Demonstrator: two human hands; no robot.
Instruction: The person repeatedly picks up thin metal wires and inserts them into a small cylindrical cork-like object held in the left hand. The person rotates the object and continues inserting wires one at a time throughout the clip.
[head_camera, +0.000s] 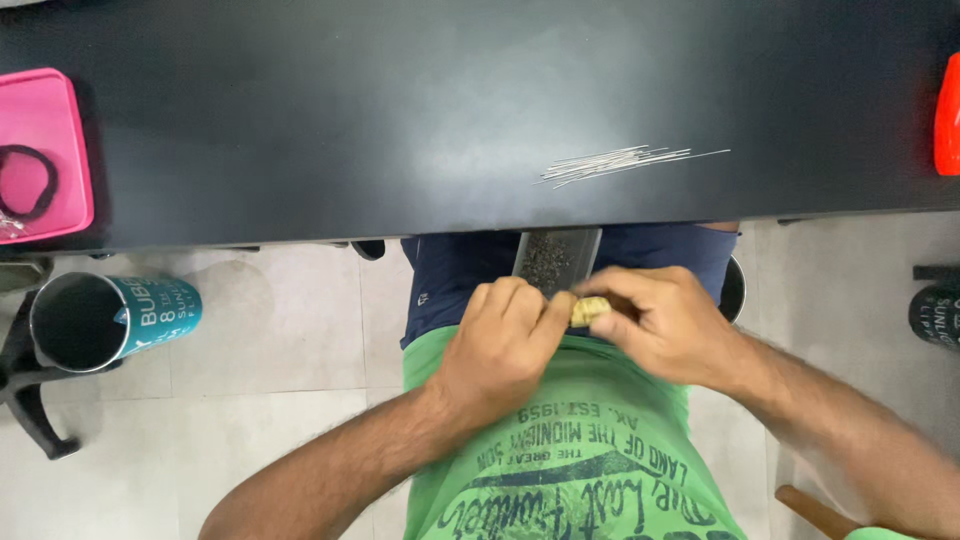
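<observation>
Both hands meet at our lap, just below the table edge: our left hand (500, 340) and right hand (665, 320) pinch a small tan, crumbly-looking lump (589, 309) between thumbs and fingertips, fingers closed on it from either side. We cannot tell what the lump is made of. Just behind it, a clear rectangular container (556, 260) of dark granular stuff rests on our blue-trousered thighs, touching or nearly touching the left knuckles. Above, on the black table (400, 120), a loose bundle of thin metal wires (620, 162) lies well apart from the hands, to the right of centre. At the table's left end we note a pink tray (60, 110) holding a black loop (28, 182). A teal cylindrical can (105, 318) lies on its side over the pale tiled floor at left.
</observation>
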